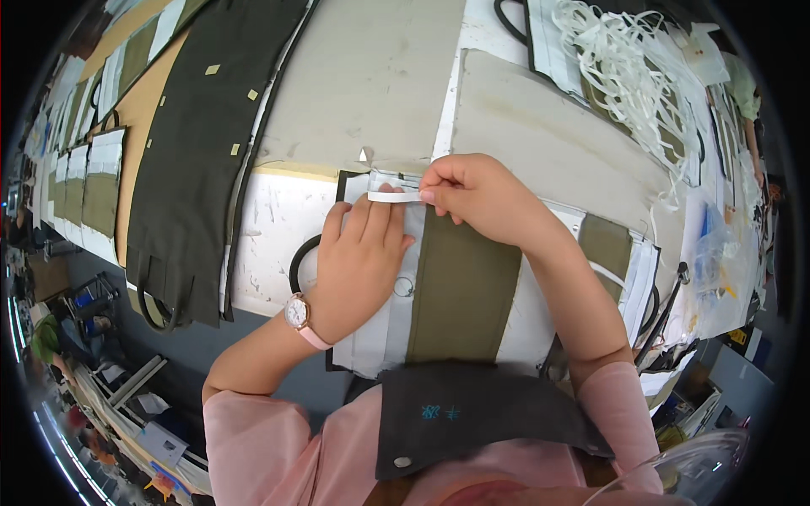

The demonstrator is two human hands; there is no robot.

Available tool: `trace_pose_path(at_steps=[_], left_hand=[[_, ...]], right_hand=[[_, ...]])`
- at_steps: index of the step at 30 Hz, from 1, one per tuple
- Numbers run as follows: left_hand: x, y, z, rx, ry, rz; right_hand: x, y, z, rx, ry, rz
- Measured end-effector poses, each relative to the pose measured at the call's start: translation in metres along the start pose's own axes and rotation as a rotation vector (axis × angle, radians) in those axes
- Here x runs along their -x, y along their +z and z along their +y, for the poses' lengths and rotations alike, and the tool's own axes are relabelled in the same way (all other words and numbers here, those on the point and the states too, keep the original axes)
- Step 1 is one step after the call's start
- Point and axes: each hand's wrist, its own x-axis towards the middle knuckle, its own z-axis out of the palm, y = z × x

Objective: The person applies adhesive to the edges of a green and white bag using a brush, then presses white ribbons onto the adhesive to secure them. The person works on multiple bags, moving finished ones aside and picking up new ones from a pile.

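In front of me lies a flat fabric panel (466, 287), olive in the middle with white and pale grey bands and a dark edge. My right hand (472, 196) pinches the end of a narrow white strip (392, 197) between thumb and forefinger, above the panel's far edge. The strip runs leftward across the fingertips of my left hand (363, 253), which lies flat on the panel with its fingers stretched out. A black loop handle (302, 261) sticks out beside my left wrist. One round clear snap or disc (403, 287) shows on the pale band.
A long black fabric piece (194, 160) with small yellowish tabs lies at the left. At the far right is a tangled heap of white strips (629, 80). Another olive and white panel (606, 244) lies right of my forearm. Clear plastic bags (717, 270) hang at the right edge.
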Motion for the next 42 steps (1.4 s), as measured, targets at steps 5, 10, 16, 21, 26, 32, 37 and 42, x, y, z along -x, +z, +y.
trace_pose_path(at_steps=[5,10,16,21,26,32,37,42], left_hand=[[0.000,0.002,-0.003,0.019,-0.027,-0.017],[-0.001,0.000,-0.002,-0.023,-0.030,-0.025],[-0.001,0.000,-0.001,-0.057,-0.055,-0.069],[-0.003,-0.002,0.001,-0.049,-0.057,-0.072],[-0.004,-0.001,-0.001,-0.039,-0.035,-0.042],[-0.004,-0.002,0.001,-0.033,-0.043,-0.064],[-0.002,0.001,-0.001,-0.055,-0.033,-0.037],[-0.004,-0.001,0.002,-0.085,-0.033,-0.085]], right_hand=[[-0.011,0.013,0.006,0.309,-0.127,0.195],[-0.009,0.015,0.011,0.307,-0.187,0.290],[-0.007,0.013,0.012,0.288,-0.163,0.280],[-0.007,0.017,0.023,0.307,-0.247,0.332],[-0.008,0.014,0.021,0.298,-0.250,0.318],[-0.007,0.015,0.022,0.323,-0.267,0.327],[-0.009,0.013,0.023,0.331,-0.298,0.318],[-0.007,0.017,0.023,0.379,-0.283,0.331]])
